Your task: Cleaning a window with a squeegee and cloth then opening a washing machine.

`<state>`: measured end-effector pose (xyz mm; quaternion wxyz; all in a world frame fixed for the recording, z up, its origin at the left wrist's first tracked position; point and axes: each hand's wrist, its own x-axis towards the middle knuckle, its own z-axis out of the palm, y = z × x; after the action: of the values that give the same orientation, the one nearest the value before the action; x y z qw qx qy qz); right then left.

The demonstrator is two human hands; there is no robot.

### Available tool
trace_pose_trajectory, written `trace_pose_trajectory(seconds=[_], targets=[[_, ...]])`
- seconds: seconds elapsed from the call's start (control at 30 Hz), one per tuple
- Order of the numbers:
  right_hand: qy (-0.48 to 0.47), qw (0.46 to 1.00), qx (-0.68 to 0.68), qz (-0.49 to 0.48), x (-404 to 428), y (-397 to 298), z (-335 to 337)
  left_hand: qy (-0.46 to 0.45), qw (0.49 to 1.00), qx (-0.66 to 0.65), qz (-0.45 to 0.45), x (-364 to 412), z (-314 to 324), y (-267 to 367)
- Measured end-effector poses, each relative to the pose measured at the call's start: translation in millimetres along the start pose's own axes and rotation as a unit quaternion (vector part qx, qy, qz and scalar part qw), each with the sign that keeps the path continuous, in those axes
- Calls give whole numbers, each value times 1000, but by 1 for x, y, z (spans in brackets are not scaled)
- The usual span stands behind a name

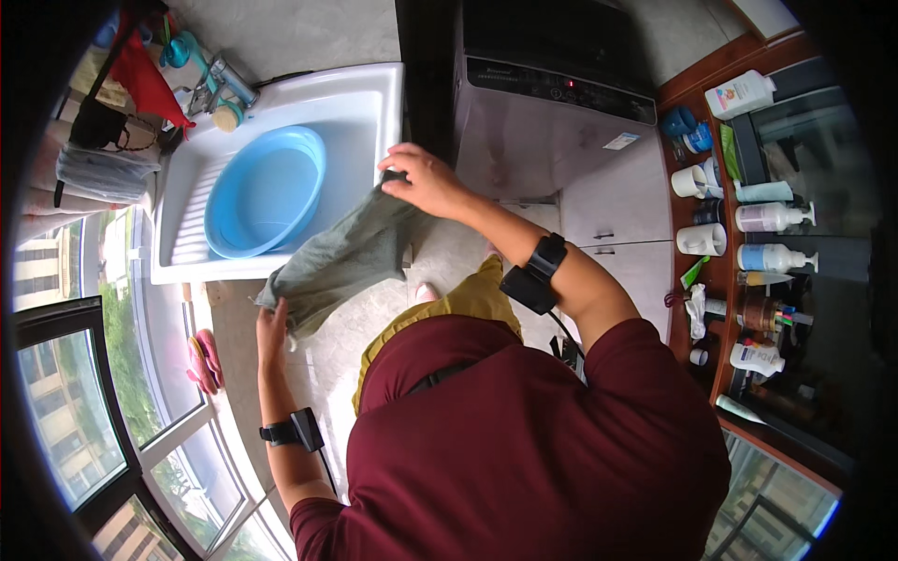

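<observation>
A grey-green cloth [344, 259] is stretched between my two hands, along the near edge of a white laundry sink [358, 126]. My left hand [272, 322] pinches its left end, below the sink's corner. Up at the sink's right edge, my right hand [428, 182] grips the other end between thumb and fingers. A light blue plastic basin [270, 193] rests tilted inside the sink, beside the ribbed washboard part. The cloth hangs down in front of the sink over the floor.
A chrome faucet [235, 83] and a round brush [228, 116] are at the sink's back left. A washing machine [547, 112] stands to the right. Pump bottles [768, 217] and cups [701, 240] line the wooden shelves. Pink slippers [203, 361] lie by the window.
</observation>
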<state>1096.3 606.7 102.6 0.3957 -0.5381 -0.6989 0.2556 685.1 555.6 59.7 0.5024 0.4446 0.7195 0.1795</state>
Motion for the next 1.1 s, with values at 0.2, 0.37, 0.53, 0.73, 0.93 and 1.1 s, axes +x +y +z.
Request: trace_pose_trajectory(seconds=[0.2,0.37,0.53,0.73,0.93,1.1], targets=[[-92,993,-9,68,-28,17,5,-45,997,19,64,12,36,-27],[-85,986,-33,141,-51,40,-34,-44,985,131,100,23,55,-26],[28,972,-105,207,-72,51,-99,7,954,197,226,38,67,-7],[94,880,-329,330,-95,66,-203,5,937,250,242,41,95,39],[37,843,-399,359,-99,96,-265,-80,954,175,232,40,132,70],[-11,823,-393,410,-84,122,-288,-133,954,154,218,40,153,86]])
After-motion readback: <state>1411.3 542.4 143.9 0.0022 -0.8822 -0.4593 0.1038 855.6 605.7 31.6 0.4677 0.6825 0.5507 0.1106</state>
